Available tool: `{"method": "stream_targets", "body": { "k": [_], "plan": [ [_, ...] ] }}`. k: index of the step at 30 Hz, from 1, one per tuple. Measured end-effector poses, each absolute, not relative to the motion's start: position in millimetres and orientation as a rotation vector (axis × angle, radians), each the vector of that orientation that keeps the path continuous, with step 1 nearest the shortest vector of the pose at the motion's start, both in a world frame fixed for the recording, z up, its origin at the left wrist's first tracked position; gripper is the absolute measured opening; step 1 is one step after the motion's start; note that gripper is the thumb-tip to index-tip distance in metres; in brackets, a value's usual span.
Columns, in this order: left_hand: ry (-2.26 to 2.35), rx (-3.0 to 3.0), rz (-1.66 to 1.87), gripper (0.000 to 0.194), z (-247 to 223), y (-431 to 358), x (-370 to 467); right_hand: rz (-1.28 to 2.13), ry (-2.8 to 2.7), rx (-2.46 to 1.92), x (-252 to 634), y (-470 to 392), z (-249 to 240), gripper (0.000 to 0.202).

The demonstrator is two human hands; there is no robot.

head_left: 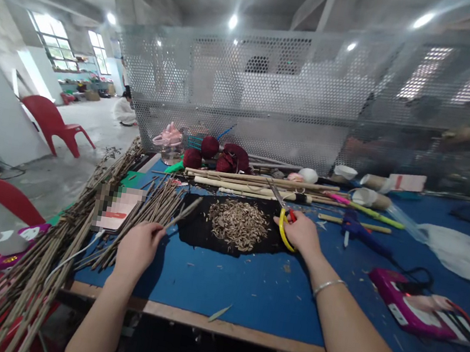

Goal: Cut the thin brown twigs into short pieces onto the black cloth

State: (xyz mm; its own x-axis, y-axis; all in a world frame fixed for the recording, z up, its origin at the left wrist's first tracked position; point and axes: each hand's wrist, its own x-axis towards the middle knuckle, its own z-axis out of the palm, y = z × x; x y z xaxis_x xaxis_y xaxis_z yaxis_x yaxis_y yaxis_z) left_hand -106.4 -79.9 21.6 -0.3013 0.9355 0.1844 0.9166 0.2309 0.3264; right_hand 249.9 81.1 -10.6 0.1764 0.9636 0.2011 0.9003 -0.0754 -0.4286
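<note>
In my left hand (137,248) a thin dry twig (185,212) is pinched, its tip pointing up and to the right over the edge of a black cloth (190,233). My right hand (302,234) is closed on scissors (284,219) with yellow and red handles, the blades pointing away to the upper left. Between the hands a pile of small cut twig pieces (237,224) lies on the cloth. A loose bundle of thin sticks (150,208) lies just beyond my left hand.
Long branches (52,266) hang over the table's left side, near a phone (117,212). Bamboo sticks (259,190) and dark red yarn balls (210,147) lie at the back. To the right are a glue gun (363,237), a purple power strip (410,308) and a plastic bag (463,254).
</note>
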Motion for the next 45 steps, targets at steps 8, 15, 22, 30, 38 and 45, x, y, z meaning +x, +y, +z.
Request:
{"method": "stream_targets", "body": {
  "k": [8, 15, 22, 30, 38, 45],
  "plan": [
    [2.568, 1.68, 0.536, 0.029, 24.0, -63.9, -123.6, 0.16, -1.793, -1.986, 248.5, 79.6, -9.7, 0.029],
    [2.616, 1.619, 0.244, 0.027, 24.9, -79.0, -111.8, 0.205, -1.794, -2.007, 247.6, 79.6, -9.1, 0.029],
    [2.68, 1.634, 0.216, 0.032, 26.6, -74.2, -103.3, 0.175, -1.836, -1.989, 246.6, 77.9, -7.6, 0.029],
    [2.602, 1.597, 0.621, 0.034, 24.7, -77.1, -106.9, 0.212, -1.795, -1.981, 245.9, 76.0, -5.0, 0.028],
    [1.404, 1.025, 1.257, 0.036, 24.5, -71.0, -32.5, 0.544, -1.661, -1.457, 202.1, 40.1, 19.8, 0.032],
    [1.12, 0.892, 1.242, 0.034, 13.6, -64.0, 35.8, 1.318, -1.686, -0.978, 160.3, 4.7, 20.3, 0.033]
  ]
}}
